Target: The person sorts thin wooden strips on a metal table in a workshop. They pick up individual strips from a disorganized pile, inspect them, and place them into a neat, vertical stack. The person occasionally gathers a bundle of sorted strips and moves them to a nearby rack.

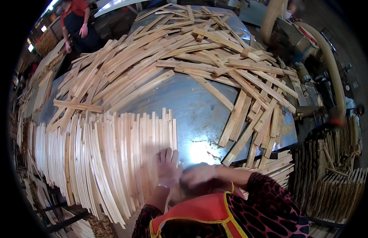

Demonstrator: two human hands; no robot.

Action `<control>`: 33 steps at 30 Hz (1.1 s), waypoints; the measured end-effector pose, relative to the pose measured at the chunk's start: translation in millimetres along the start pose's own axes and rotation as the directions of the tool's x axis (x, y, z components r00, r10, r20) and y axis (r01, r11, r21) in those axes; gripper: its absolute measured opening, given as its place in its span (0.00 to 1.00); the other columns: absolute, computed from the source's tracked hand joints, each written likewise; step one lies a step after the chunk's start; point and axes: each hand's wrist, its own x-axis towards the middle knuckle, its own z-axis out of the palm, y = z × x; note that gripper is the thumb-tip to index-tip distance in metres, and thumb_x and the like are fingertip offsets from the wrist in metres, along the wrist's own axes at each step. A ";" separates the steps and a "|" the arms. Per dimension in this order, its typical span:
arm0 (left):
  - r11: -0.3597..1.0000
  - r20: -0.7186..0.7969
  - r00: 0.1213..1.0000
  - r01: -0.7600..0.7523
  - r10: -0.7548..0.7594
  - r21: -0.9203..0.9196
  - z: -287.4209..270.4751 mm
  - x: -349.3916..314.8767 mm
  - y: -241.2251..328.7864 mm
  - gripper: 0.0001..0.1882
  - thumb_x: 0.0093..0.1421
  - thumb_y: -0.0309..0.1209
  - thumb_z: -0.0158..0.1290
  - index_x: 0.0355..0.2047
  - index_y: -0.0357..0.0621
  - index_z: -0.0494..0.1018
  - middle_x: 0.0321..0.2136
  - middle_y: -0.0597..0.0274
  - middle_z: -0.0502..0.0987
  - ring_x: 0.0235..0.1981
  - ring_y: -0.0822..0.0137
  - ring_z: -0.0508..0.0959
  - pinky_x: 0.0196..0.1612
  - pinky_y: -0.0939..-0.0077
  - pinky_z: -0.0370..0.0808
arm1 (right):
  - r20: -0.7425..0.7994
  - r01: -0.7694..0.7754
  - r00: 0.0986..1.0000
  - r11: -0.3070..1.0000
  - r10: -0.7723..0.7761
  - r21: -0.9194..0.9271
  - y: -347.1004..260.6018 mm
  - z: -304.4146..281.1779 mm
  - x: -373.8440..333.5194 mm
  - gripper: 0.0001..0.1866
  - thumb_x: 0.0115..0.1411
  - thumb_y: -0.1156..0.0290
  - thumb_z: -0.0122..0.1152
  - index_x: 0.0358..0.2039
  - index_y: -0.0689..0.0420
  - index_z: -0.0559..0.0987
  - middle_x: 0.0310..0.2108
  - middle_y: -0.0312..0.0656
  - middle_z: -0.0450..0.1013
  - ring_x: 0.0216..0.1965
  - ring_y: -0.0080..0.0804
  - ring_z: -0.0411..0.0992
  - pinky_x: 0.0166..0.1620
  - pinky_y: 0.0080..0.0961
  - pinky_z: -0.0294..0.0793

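The left hand [168,169] is held palm down, its back to the camera, with the fingers [168,154] stretched out and pointing away from the body. A pale line crosses the left wrist [163,186], and the left forearm [157,197] slants up and slightly rightward from below. The right hand [198,174] sits just beside it, blurred and turned across the body toward the left; how its fingers bend is hard to make out. The right forearm [233,177] comes in nearly level from the right, bare below a dark patterned sleeve [267,192]
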 end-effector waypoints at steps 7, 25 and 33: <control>0.996 -0.087 0.993 -0.083 0.084 0.015 1.2 2.6 0.1 0.35 0.48 0.44 0.62 0.56 0.42 0.73 0.56 0.51 0.71 0.59 0.45 0.69 0.65 0.42 0.64 | -0.877 -0.832 -0.341 0.327 0.338 0.449 122.3 -208.5 -247.1 0.24 0.56 0.58 0.71 0.50 0.56 0.79 0.52 0.52 0.79 0.55 0.51 0.78 0.56 0.45 0.79; 0.996 0.014 0.998 -0.067 0.066 0.060 2.6 -7.4 -11.7 0.41 0.55 0.54 0.62 0.64 0.44 0.73 0.63 0.54 0.68 0.66 0.49 0.65 0.71 0.45 0.60 | -0.571 0.481 0.517 0.335 0.638 0.810 32.4 -38.6 -48.9 0.11 0.65 0.62 0.69 0.34 0.53 0.79 0.27 0.33 0.71 0.28 0.23 0.69 0.31 0.25 0.67; 0.995 -0.006 0.997 -0.077 0.076 -0.064 -2.7 -4.1 -10.9 0.38 0.51 0.50 0.67 0.59 0.45 0.74 0.58 0.52 0.72 0.61 0.47 0.69 0.67 0.45 0.64 | -0.575 0.326 -0.112 0.576 0.811 0.749 79.3 -163.0 39.9 0.26 0.57 0.65 0.75 0.51 0.65 0.77 0.36 0.47 0.78 0.34 0.33 0.78 0.37 0.36 0.78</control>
